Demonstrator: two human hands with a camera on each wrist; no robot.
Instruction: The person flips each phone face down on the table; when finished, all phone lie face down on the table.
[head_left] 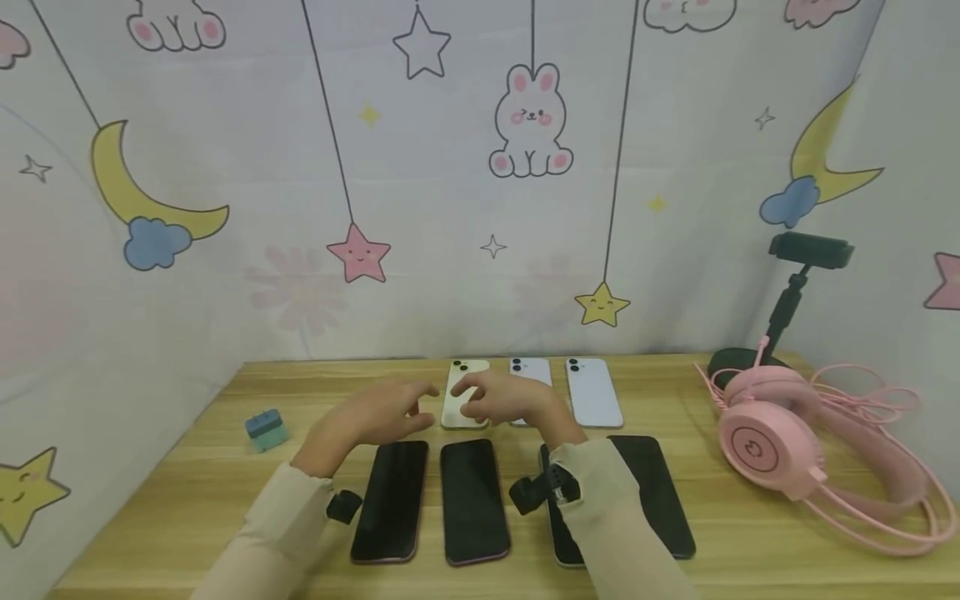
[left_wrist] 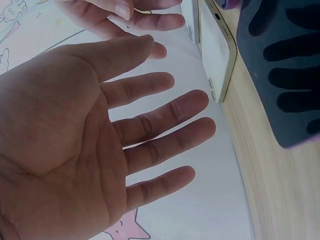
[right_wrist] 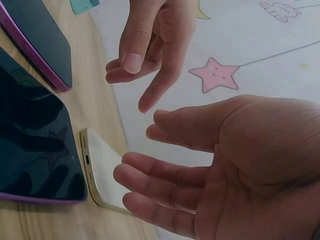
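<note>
My left hand [head_left: 382, 412] and right hand [head_left: 506, 396] hover facing each other above the table, fingers loosely bent and slightly apart, holding nothing. Nearest to both is a pale yellow phone [head_left: 454, 408], back up with its camera lenses at the far end. Two whitish phones, one partly behind my right hand [head_left: 528, 369] and another farther right [head_left: 594, 393], also lie back up. Closer to me, a dark-screened phone [head_left: 392, 500] and a second one with a purple edge [head_left: 475, 500] lie screen up. More dark screen [head_left: 660, 496] shows under my right forearm, which hides its middle.
A small blue-green block-like object [head_left: 267, 430] sits at the left. Pink headphones [head_left: 772, 442] with a looped cable lie at the right, before a black stand [head_left: 786, 308]. A patterned cloth [head_left: 450, 308] hangs behind the wooden table [head_left: 187, 517].
</note>
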